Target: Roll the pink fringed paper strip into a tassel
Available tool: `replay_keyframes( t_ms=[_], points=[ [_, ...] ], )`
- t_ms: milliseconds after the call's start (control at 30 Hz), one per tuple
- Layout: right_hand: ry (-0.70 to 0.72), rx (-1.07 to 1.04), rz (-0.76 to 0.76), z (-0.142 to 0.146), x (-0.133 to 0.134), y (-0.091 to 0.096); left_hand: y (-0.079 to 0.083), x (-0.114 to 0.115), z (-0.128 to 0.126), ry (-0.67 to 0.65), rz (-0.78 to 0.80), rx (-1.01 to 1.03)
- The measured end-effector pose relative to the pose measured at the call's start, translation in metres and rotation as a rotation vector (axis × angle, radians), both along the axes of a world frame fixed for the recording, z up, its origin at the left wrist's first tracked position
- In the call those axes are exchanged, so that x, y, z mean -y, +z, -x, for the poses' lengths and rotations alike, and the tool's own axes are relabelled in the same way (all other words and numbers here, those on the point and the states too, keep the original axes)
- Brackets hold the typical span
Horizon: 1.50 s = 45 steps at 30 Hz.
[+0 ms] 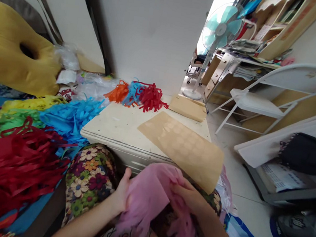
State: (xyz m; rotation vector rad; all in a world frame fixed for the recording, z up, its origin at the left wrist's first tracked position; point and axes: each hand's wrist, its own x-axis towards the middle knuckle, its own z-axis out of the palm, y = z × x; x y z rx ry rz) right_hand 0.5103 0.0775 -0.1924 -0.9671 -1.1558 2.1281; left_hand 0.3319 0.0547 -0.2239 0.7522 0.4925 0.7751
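Note:
A sheet of pink tissue paper [148,195] with fringed lower edges hangs over my lap between my two hands. On its left side my left hand [123,191] grips the edge, thumb pointing up and the fingers hidden behind the paper. My right hand [188,194] is closed on the bunched right part, with fringe strips dangling below it. Just beyond the paper, a brown paper sheet [186,145] lies on a cream-coloured low table [110,124] and overhangs its near edge. Orange [119,92], blue [133,94] and red [152,97] fringed tassels lie at the table's back.
To my left are heaps of red [14,169], blue [69,116], green [19,121] and yellow [28,105] fringed paper. A yellow cushion [7,48] sits behind them. At right stand a white folding chair [259,102] and a fan [220,29].

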Motion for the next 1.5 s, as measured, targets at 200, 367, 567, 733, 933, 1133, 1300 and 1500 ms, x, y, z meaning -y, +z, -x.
replay_keyframes(
  t_ms=[200, 367, 567, 733, 933, 1133, 1300, 1500],
  points=[
    [-0.042, 0.41, -0.219, -0.022, -0.006, 0.031, -0.009, 0.016, 0.005, -0.223, 0.144, 0.172],
    [0.212, 0.54, -0.355, -0.05, -0.018, 0.042, 0.031, -0.009, 0.038, -0.119, 0.078, -0.223],
    [0.183, 0.738, -0.587, -0.074, -0.037, 0.063, 0.088, -0.066, 0.063, -0.16, -0.243, -0.621],
    [0.143, 0.864, -0.712, -0.087, -0.059, 0.066, 0.1, -0.122, 0.07, -0.213, -0.542, -1.023],
    [0.113, 1.152, -0.774, -0.108, -0.089, 0.065, 0.096, -0.168, 0.065, -0.075, -0.771, -1.417],
    [0.037, 1.419, -0.801, -0.125, -0.087, 0.077, 0.093, -0.156, 0.051, 0.22, -1.125, -1.726],
    [-0.32, 1.646, -1.465, -0.067, -0.06, 0.088, 0.082, -0.132, 0.029, 0.145, -1.756, -1.557],
    [0.132, 1.403, -1.673, 0.016, -0.045, 0.048, 0.065, -0.108, 0.02, -0.051, -1.903, -1.449]
  ],
)
